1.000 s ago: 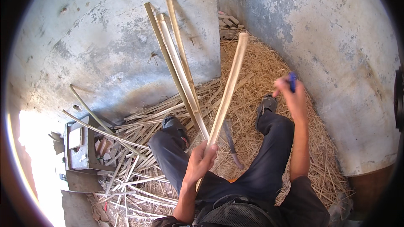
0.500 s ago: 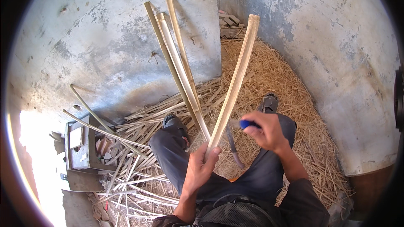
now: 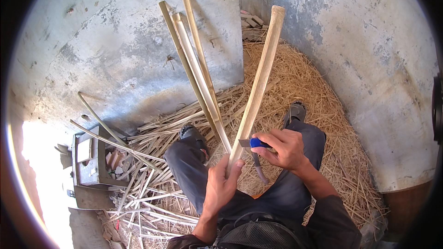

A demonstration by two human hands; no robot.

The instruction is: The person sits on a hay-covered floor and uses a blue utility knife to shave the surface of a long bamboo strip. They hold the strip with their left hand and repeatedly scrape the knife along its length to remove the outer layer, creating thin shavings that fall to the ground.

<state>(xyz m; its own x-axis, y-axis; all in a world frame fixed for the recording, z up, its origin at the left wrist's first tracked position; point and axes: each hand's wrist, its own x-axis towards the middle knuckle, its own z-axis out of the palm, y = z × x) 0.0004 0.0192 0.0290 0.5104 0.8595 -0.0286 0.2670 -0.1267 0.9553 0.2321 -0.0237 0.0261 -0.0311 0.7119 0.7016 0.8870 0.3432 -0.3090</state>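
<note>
My left hand (image 3: 222,182) is closed round the near end of a split bamboo strip (image 3: 261,83), which slants up and away to the right. In my right hand (image 3: 285,149) is a knife with a blue handle (image 3: 259,143). Its short flat blade (image 3: 244,143) lies against the bamboo strip, a little above my left thumb. Between my legs a dark curved tool with a wooden handle (image 3: 261,174) rests on the shavings, partly hidden behind the strip and the knife.
Several bamboo lengths (image 3: 190,60) lean on the grey wall (image 3: 115,37) ahead. Loose split strips (image 3: 152,198) cover the floor at left, beside a worn box (image 3: 94,168) holding broken pieces. Fine shavings (image 3: 318,92) are heaped to the right. My shoes (image 3: 295,111) rest among them.
My right hand has moved left, bringing the knife's blade onto the bamboo strip. The strip's far end has shifted slightly upward, while my left hand keeps its hold.
</note>
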